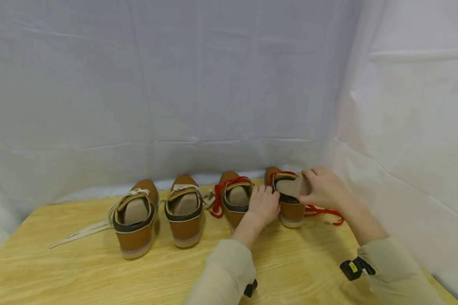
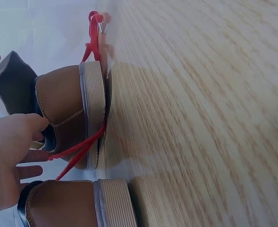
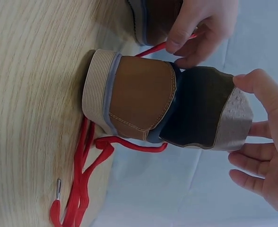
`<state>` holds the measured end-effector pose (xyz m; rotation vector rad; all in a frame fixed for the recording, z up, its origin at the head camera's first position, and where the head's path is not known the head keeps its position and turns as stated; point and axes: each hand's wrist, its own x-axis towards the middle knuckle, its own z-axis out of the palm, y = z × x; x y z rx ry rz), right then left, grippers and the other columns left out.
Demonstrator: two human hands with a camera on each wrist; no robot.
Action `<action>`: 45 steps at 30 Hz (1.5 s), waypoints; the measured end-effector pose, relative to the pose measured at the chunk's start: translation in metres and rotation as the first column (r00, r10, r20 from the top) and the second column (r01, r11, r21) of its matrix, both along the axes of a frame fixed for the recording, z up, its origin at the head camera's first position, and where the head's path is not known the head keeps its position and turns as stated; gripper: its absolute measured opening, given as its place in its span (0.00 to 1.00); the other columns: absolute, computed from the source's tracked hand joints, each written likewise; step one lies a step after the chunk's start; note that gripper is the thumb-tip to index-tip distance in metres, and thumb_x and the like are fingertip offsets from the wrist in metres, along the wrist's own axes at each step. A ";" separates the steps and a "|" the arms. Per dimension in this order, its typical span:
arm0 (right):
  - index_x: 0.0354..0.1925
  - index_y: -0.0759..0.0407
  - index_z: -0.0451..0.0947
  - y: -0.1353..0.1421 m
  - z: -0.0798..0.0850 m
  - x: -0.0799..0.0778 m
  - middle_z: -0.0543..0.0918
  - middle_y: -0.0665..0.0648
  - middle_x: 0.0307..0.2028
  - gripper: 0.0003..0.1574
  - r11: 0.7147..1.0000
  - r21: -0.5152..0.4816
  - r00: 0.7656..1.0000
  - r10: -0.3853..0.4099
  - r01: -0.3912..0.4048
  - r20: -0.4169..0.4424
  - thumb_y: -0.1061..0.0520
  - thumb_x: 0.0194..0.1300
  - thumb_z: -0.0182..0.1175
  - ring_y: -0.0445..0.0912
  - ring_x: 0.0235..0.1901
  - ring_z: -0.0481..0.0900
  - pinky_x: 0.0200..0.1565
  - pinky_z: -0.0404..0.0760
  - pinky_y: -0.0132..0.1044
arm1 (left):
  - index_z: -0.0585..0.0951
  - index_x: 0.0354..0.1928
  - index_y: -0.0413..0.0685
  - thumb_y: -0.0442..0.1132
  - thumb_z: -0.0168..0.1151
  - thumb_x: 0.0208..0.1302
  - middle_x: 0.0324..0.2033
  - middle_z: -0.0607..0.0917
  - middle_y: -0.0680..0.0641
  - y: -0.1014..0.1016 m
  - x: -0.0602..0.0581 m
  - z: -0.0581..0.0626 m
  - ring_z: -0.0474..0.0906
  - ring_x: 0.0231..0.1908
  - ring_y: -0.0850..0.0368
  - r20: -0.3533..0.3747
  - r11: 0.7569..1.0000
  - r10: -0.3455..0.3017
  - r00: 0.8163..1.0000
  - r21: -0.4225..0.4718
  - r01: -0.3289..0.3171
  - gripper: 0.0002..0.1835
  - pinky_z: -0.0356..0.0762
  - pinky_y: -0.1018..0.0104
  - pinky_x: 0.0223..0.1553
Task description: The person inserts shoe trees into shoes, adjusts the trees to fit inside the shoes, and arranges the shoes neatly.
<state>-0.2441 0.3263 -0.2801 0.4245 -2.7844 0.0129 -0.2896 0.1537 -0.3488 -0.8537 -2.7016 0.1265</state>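
Note:
A brown lace-up shoe (image 1: pixel 291 211) with red laces stands at the right end of a row, heel toward me. My right hand (image 1: pixel 325 187) pinches the heel end of an insole (image 3: pixel 202 106) between thumb and fingers. Its beige top faces up the shoe and its dark underside faces back; the front part is hidden inside the shoe. My left hand (image 1: pixel 264 205) grips the same shoe's padded collar at its left side, thumb (image 2: pixel 37 121) on the outer edge. Just left of that hand stands the other red-laced shoe (image 1: pixel 234 214), partly covered by it.
Two more brown shoes, a middle one (image 1: pixel 186 231) and a far-left one (image 1: pixel 134 242), have cream laces (image 1: pixel 85 231). Red laces (image 3: pixel 84 175) trail on the wooden table (image 1: pixel 80 275) beside the right shoe. White sheeting (image 1: pixel 229 84) hangs behind and at the right.

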 end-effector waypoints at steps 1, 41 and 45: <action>0.57 0.71 0.69 0.000 -0.001 -0.001 0.74 0.71 0.50 0.45 1.000 0.001 1.000 -0.001 0.001 -0.004 0.43 0.49 0.66 0.65 0.50 0.71 0.50 0.69 0.57 | 0.77 0.53 0.57 0.54 0.53 0.65 0.47 0.77 0.50 0.000 0.000 0.000 0.68 0.53 0.52 0.002 1.000 0.001 1.000 0.001 -0.001 0.18 0.59 0.56 0.59; 0.56 0.68 0.69 -0.015 -0.002 -0.024 0.74 0.69 0.51 0.42 0.994 0.050 0.991 -0.098 0.094 0.086 0.40 0.54 0.64 0.64 0.51 0.71 0.48 0.71 0.57 | 0.75 0.54 0.54 0.58 0.51 0.64 0.48 0.75 0.50 -0.002 0.001 0.001 0.65 0.52 0.53 0.027 0.998 0.003 1.000 -0.056 -0.001 0.22 0.58 0.58 0.57; 0.56 0.67 0.69 -0.015 -0.003 -0.026 0.74 0.69 0.51 0.42 0.992 0.065 0.989 -0.114 0.108 0.098 0.40 0.54 0.64 0.64 0.50 0.71 0.47 0.71 0.57 | 0.75 0.55 0.54 0.57 0.51 0.65 0.49 0.75 0.50 -0.001 0.001 0.001 0.64 0.53 0.52 0.044 0.998 -0.003 0.999 -0.056 0.006 0.22 0.56 0.57 0.59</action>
